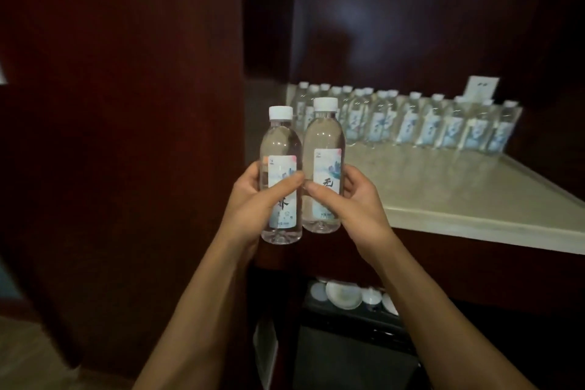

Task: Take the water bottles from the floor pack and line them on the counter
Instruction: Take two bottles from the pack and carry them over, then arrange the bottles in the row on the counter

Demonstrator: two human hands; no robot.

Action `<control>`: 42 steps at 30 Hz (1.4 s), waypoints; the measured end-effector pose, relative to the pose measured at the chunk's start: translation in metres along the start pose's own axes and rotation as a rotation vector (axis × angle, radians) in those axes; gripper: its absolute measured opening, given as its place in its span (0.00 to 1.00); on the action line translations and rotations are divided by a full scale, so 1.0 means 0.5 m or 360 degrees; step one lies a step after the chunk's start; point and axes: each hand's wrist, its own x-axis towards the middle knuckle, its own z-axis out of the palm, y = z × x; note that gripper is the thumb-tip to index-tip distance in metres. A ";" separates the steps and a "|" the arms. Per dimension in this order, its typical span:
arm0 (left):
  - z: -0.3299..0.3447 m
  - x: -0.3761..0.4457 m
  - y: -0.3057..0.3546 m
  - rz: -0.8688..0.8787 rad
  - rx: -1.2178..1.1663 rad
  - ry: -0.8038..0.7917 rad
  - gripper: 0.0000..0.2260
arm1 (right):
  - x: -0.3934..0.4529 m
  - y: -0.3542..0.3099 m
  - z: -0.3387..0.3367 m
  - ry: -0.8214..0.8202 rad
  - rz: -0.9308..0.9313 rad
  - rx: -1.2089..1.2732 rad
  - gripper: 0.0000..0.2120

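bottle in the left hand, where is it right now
In the head view the left-hand bottle is upright at centre-left, held by the left hand, touching the right hand's bottle, short of the counter.

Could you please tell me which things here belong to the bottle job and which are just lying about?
Job: left hand bottle; right hand bottle; bottle row; counter.
Lying about: dishes below; white card.

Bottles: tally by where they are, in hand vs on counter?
Left bottle in left hand: 1
Right bottle in right hand: 1
Bottle row on counter: over 10, blurred and overlapping, no exact count
Total: 2 held, plus the row
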 end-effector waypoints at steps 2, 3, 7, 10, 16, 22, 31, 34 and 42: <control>0.053 0.028 0.004 0.0025 -0.0012 -0.0024 0.20 | 0.021 -0.013 -0.049 0.0086 -0.0030 0.0002 0.24; 0.076 0.044 0.003 0.0039 -0.0010 -0.0042 0.21 | 0.031 -0.019 -0.072 0.0116 -0.0049 -0.0004 0.23; 0.169 0.116 -0.026 0.0066 0.0027 -0.0146 0.23 | 0.072 -0.031 -0.176 0.0184 -0.0129 -0.0165 0.20; 0.246 0.183 -0.061 0.0067 -0.0018 -0.0213 0.22 | 0.122 -0.025 -0.260 0.0254 -0.0165 -0.0210 0.21; 0.383 0.331 -0.130 0.0060 -0.0031 -0.0272 0.18 | 0.244 0.014 -0.414 0.0347 -0.0110 -0.0252 0.21; 0.465 0.431 -0.207 0.0029 0.0124 -0.0316 0.17 | 0.316 0.066 -0.530 0.0375 -0.0045 -0.0383 0.21; 0.533 0.570 -0.293 0.0016 0.0311 -0.0217 0.19 | 0.438 0.138 -0.629 0.0347 0.0020 -0.0496 0.16; 0.558 0.610 -0.314 0.0038 0.0402 -0.0156 0.24 | 0.482 0.160 -0.660 0.0301 -0.0010 -0.0539 0.16; 0.615 0.700 -0.357 0.0096 0.0634 -0.0072 0.22 | 0.595 0.234 -0.732 0.0332 0.0009 -0.0593 0.17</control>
